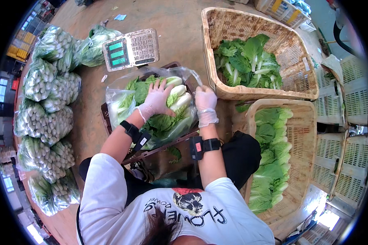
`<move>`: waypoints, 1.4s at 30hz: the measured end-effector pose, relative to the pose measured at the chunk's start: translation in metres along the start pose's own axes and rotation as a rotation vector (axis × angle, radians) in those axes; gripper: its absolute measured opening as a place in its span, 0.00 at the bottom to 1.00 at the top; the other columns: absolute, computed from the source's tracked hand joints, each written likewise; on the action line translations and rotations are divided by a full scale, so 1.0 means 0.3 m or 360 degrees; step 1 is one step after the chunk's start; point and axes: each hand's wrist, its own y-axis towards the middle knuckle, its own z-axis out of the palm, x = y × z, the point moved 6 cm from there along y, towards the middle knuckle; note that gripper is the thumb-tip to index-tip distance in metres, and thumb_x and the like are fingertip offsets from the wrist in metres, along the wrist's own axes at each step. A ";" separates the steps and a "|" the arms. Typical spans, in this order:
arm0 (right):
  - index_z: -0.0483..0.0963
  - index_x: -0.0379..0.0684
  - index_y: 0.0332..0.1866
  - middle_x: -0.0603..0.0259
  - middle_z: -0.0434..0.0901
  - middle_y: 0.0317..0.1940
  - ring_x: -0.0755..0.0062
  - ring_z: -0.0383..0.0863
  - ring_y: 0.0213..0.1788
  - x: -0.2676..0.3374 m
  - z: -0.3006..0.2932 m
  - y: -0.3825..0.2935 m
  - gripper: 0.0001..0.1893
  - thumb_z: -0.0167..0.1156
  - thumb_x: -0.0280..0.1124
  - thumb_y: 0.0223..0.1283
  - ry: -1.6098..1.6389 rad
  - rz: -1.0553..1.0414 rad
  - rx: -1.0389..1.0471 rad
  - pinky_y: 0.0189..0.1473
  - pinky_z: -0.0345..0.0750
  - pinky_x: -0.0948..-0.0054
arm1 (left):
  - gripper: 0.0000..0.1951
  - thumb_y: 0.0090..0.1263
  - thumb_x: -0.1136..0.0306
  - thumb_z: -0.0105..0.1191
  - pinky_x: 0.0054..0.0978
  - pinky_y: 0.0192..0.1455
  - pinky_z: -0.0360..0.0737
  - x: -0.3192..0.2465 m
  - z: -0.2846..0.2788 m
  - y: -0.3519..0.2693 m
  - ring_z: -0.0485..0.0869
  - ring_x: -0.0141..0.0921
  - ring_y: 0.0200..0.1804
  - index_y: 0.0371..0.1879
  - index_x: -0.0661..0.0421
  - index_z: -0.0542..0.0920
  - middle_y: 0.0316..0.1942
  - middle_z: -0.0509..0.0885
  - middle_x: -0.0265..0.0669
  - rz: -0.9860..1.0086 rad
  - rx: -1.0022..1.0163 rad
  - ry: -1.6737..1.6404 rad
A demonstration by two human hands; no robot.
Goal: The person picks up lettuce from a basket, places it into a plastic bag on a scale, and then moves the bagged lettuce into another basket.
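A clear plastic bag of leafy cabbages lies in a brown plastic crate before me. My left hand, in a thin translucent glove, rests on the cabbages with its fingers spread. At the bag's right side, my gloved right hand pinches the gathered plastic of its mouth. Just beyond the crate stands the keypad and lit display of a digital scale. The crate hides whatever is beneath it.
Several filled bags of cabbages line the floor at left. On the right, a large dirty basket holds loose leaves; a nearer basket holds stacked cabbages. Slotted plastic crates stand farther right. Blue litter lies beyond the scale.
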 end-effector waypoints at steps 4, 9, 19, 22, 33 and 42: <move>0.64 0.32 0.58 0.44 0.77 0.44 0.51 0.78 0.47 0.199 0.031 0.018 0.36 0.63 0.44 0.46 -0.0634 -0.0270 -0.0048 0.48 0.74 0.62 | 0.58 0.27 0.39 0.69 0.55 0.66 0.53 -0.005 -0.007 0.001 0.56 0.56 0.66 0.64 0.53 0.59 0.63 0.59 0.57 0.0038 -0.0085 -0.0036; 0.57 0.35 0.64 0.47 0.66 0.59 0.52 0.65 0.62 0.202 0.116 0.125 0.41 0.64 0.43 0.46 -0.1255 -0.0375 0.0146 0.58 0.69 0.63 | 0.58 0.27 0.40 0.69 0.55 0.66 0.52 0.004 0.007 -0.024 0.56 0.56 0.66 0.63 0.53 0.60 0.63 0.60 0.55 -0.0031 -0.0073 -0.0057; 0.69 0.41 0.31 0.66 0.71 0.15 0.78 0.63 0.15 0.375 0.022 0.046 0.04 0.50 0.28 0.59 0.1113 0.0668 0.1360 0.24 0.71 0.69 | 0.58 0.28 0.41 0.69 0.52 0.68 0.50 0.174 0.001 -0.071 0.55 0.55 0.67 0.66 0.48 0.57 0.65 0.58 0.52 -0.0121 -0.0109 -0.0441; 0.67 0.42 0.38 0.64 0.75 0.24 0.80 0.66 0.18 0.326 -0.048 -0.010 0.07 0.51 0.33 0.61 0.1703 0.1038 0.1168 0.25 0.71 0.72 | 0.59 0.28 0.42 0.69 0.51 0.67 0.52 0.091 -0.034 0.006 0.59 0.54 0.65 0.66 0.48 0.56 0.63 0.62 0.55 -0.0012 -0.0009 -0.0302; 0.72 0.35 0.26 0.69 0.64 0.10 0.74 0.61 0.09 0.445 0.113 -0.189 0.21 0.57 0.47 0.54 0.1887 0.0718 0.1186 0.16 0.64 0.76 | 0.39 0.39 0.48 0.69 0.36 0.60 0.66 0.023 0.027 -0.033 0.76 0.42 0.52 0.52 0.57 0.74 0.47 0.80 0.44 0.0211 0.0120 -0.0864; 0.79 0.38 0.27 0.55 0.81 0.22 0.63 0.81 0.25 0.453 0.033 -0.081 0.15 0.55 0.40 0.51 0.0039 -0.0506 0.0941 0.30 0.75 0.68 | 0.58 0.35 0.33 0.64 0.43 0.71 0.40 0.160 0.169 0.114 0.51 0.44 0.71 0.66 0.56 0.57 0.67 0.59 0.46 0.0056 0.0300 0.0012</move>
